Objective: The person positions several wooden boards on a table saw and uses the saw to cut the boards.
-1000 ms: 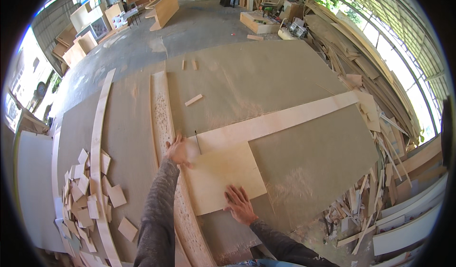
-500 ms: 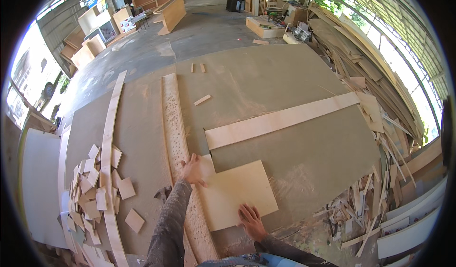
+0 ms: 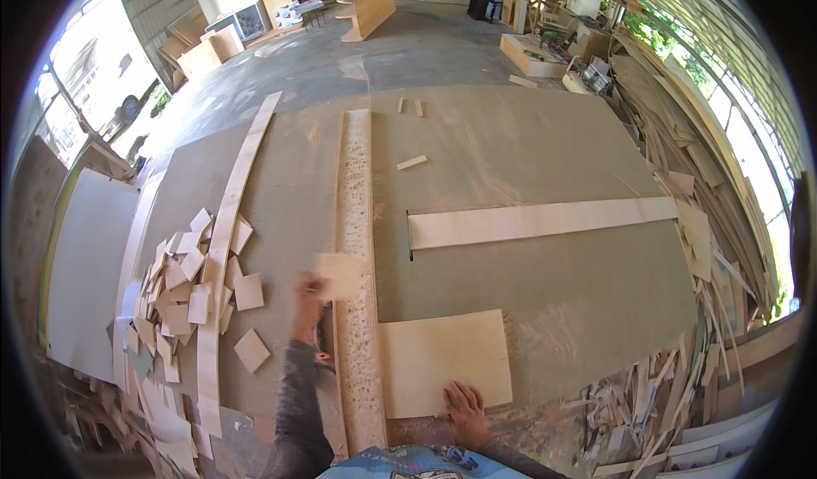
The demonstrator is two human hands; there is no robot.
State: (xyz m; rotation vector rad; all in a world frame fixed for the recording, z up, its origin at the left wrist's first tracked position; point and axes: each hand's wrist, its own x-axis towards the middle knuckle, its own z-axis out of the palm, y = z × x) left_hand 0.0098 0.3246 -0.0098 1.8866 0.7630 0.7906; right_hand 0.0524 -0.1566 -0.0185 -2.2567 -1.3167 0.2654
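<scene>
My left hand point(image 3: 308, 298), slightly blurred, grips a small pale plywood piece point(image 3: 342, 276) by its left edge, above a long pitted wooden strip point(image 3: 356, 189). My right hand point(image 3: 465, 411) lies with fingers extended on the near edge of a larger rectangular plywood piece point(image 3: 442, 355). This piece sits flat on the work surface, its left edge against the strip. Partly covered by my left forearm is a dark tool with a red-orange part point(image 3: 322, 356). A pale plywood strip point(image 3: 545, 222) runs rightward beyond the larger piece, beside a dark slot.
Small square offcuts point(image 3: 179, 279) are heaped at the left around a long thin strip point(image 3: 242, 168). Scrap slivers point(image 3: 638, 402) pile up at the near right. Stacked boards point(image 3: 698, 147) lean along the right side. Several short sticks point(image 3: 412, 163) lie farther out.
My left hand has moved left, pulling the small plywood piece away from the larger one and over the pitted strip. My right hand stays on the larger piece. The view has shifted.
</scene>
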